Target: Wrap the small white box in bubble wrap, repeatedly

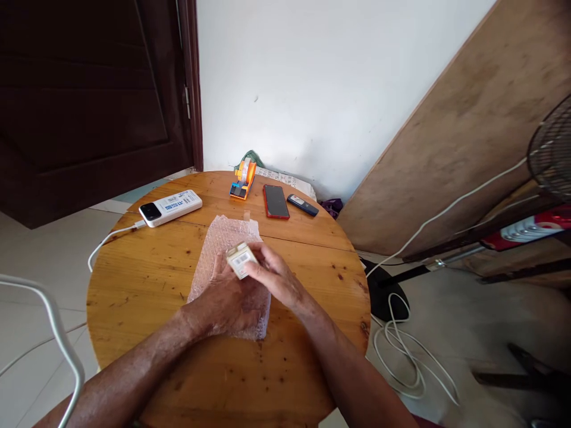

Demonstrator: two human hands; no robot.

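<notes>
A small cream-coloured box [241,260] with a printed label is held tilted above a sheet of bubble wrap [206,255]. My right hand [277,278] grips the box from its right side, with the thumb on the labelled face. My left hand [227,300] lies spread over the bubble wrap, palm partly under the film, its fingers close to the left of the box. The wrap rests flat on the round wooden table [134,291].
Behind the wrap stand an orange tape dispenser [244,178], a red-edged phone [276,201] and a dark blue remote-like object [303,205]. A white power bank [171,208] with a cable lies at the left. A fan [553,154] stands at the right.
</notes>
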